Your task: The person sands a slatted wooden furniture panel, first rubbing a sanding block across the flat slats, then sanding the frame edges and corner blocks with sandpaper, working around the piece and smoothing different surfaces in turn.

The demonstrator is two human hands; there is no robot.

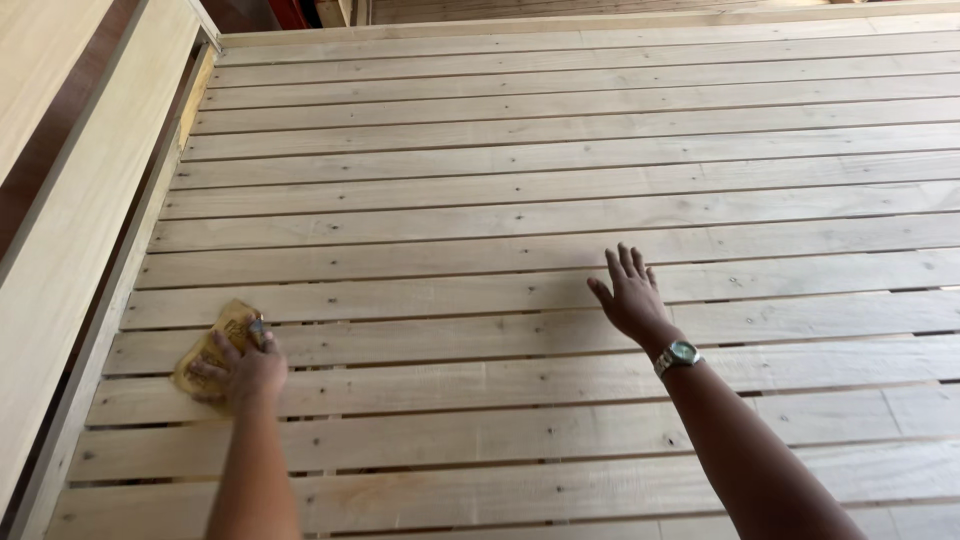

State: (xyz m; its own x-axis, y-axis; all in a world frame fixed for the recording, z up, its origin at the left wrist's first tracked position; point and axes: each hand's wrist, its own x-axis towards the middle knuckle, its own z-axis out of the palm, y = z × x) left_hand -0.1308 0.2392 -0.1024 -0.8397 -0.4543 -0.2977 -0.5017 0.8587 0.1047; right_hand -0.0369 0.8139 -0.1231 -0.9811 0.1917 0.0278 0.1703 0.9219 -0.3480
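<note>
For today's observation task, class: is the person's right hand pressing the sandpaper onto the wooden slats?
No, the sandpaper lies under the left hand, while the right hand rests open and bare on the slats.

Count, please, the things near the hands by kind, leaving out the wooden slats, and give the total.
Hands: 2, the left hand and the right hand
Sandpaper sheet, tan, under the left hand: 1
Wristwatch, on the right wrist: 1
Total: 4
</note>
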